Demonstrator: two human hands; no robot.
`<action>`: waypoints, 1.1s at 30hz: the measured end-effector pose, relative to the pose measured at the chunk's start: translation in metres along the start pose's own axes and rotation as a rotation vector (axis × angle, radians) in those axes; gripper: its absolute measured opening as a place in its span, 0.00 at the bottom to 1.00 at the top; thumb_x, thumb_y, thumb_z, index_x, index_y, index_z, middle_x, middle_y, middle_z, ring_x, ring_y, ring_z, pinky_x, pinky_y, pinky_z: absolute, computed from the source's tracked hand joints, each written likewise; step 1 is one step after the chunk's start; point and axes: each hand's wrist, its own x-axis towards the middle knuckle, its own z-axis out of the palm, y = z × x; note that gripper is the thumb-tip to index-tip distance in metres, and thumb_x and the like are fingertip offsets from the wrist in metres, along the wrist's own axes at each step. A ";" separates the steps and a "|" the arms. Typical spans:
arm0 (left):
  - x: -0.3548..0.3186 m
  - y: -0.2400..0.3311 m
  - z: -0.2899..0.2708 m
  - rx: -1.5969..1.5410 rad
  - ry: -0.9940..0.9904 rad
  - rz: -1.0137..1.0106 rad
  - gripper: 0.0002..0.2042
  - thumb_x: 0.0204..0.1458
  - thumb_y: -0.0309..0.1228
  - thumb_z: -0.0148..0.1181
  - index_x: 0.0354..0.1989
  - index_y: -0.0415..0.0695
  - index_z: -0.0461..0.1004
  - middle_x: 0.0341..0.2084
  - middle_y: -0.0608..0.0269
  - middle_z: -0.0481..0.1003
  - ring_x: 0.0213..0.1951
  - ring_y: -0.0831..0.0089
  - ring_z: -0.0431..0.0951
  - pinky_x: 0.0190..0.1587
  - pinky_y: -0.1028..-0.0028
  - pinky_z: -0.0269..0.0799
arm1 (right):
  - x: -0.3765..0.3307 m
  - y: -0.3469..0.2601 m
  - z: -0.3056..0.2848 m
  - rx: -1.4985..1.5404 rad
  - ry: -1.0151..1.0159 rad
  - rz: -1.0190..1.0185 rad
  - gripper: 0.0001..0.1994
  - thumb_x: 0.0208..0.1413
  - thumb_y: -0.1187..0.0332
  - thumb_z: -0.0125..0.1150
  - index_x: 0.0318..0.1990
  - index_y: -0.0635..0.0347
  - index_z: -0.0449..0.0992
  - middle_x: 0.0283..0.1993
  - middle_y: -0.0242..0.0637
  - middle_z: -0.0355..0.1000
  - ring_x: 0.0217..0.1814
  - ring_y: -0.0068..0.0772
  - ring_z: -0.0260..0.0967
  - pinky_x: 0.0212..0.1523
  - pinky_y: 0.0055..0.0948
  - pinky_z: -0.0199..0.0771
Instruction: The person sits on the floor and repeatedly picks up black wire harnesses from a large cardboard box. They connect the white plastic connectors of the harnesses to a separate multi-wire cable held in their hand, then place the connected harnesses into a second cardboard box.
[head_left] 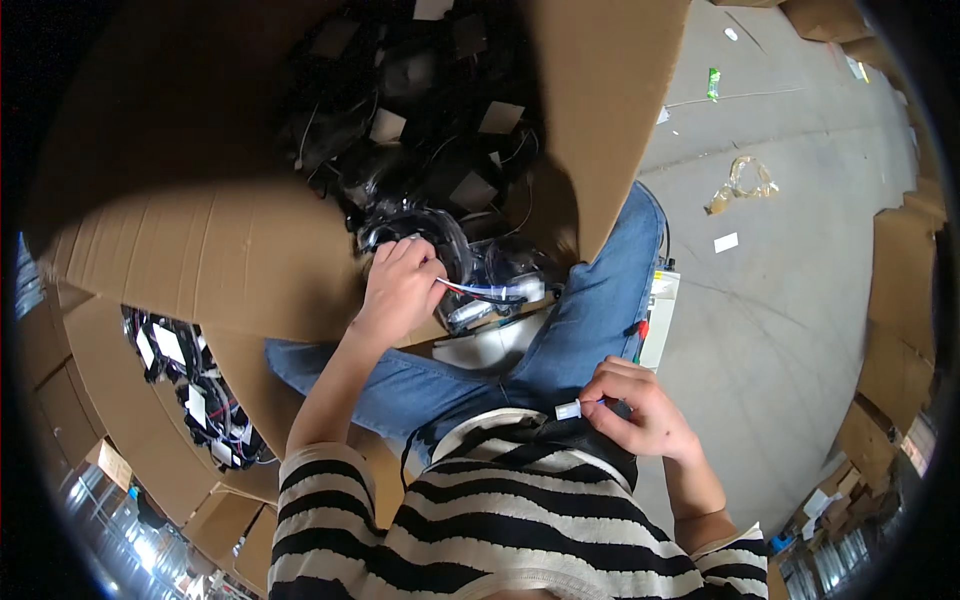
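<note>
Your left hand (402, 285) grips a black fan unit (425, 235) at the cardboard box (600, 90) opening, fingers curled over its rim. Your right hand (640, 405) pinches a small white connector (568, 409) between thumb and fingertips, near your striped shirt (480, 520).

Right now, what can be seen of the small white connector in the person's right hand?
The white connector is a small, blocky plug that looks like plastic, pinched between the fingertips of the right hand just above the striped shirt. Its blunt end points toward the person's left. A thin wire seems to run from it back into the hand; where that leads cannot be told. Nothing else touches it. It is held apart from the left hand, which holds a black round part at the cardboard box.
</note>
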 end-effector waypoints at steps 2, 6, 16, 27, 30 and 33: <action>-0.020 0.003 -0.002 -0.223 0.013 -0.001 0.04 0.33 0.24 0.55 0.21 0.41 0.68 0.34 0.61 0.67 0.41 0.62 0.64 0.46 0.67 0.56 | -0.001 -0.005 0.007 -0.025 -0.011 -0.011 0.01 0.40 0.78 0.52 0.24 0.64 0.68 0.23 0.38 0.66 0.27 0.36 0.62 0.28 0.29 0.61; -0.055 0.028 0.007 -0.945 -0.237 -0.265 0.05 0.51 0.19 0.40 0.34 0.37 0.62 0.32 0.61 0.65 0.37 0.76 0.67 0.41 0.78 0.62 | -0.002 -0.014 0.020 -0.054 -0.023 -0.021 0.01 0.41 0.78 0.53 0.23 0.64 0.68 0.23 0.37 0.66 0.26 0.36 0.62 0.28 0.29 0.61; -0.071 0.090 -0.009 -1.059 -0.105 -0.124 0.08 0.52 0.26 0.43 0.35 0.38 0.68 0.20 0.62 0.68 0.23 0.75 0.68 0.29 0.76 0.64 | -0.001 -0.025 0.036 -0.083 -0.007 -0.042 0.01 0.40 0.77 0.53 0.23 0.63 0.68 0.22 0.37 0.65 0.25 0.36 0.61 0.26 0.28 0.60; -0.085 0.091 -0.007 -1.147 -0.084 0.065 0.05 0.48 0.24 0.48 0.24 0.34 0.67 0.18 0.57 0.67 0.21 0.65 0.66 0.25 0.71 0.61 | 0.000 -0.028 0.034 -0.072 0.100 -0.027 0.01 0.40 0.78 0.53 0.23 0.63 0.68 0.21 0.35 0.64 0.23 0.31 0.59 0.24 0.25 0.57; -0.083 0.089 -0.009 -1.186 -0.104 0.154 0.07 0.49 0.25 0.47 0.24 0.34 0.68 0.18 0.58 0.67 0.21 0.65 0.66 0.25 0.71 0.60 | 0.003 -0.027 0.034 -0.095 0.081 -0.077 0.01 0.41 0.77 0.53 0.23 0.63 0.68 0.21 0.36 0.64 0.24 0.33 0.59 0.24 0.26 0.57; -0.077 0.087 -0.009 -1.187 -0.167 0.230 0.08 0.50 0.26 0.46 0.23 0.35 0.67 0.17 0.58 0.67 0.20 0.66 0.67 0.24 0.71 0.61 | 0.004 -0.026 0.035 -0.139 0.076 -0.111 0.02 0.40 0.77 0.53 0.23 0.63 0.68 0.21 0.37 0.63 0.24 0.34 0.59 0.25 0.27 0.58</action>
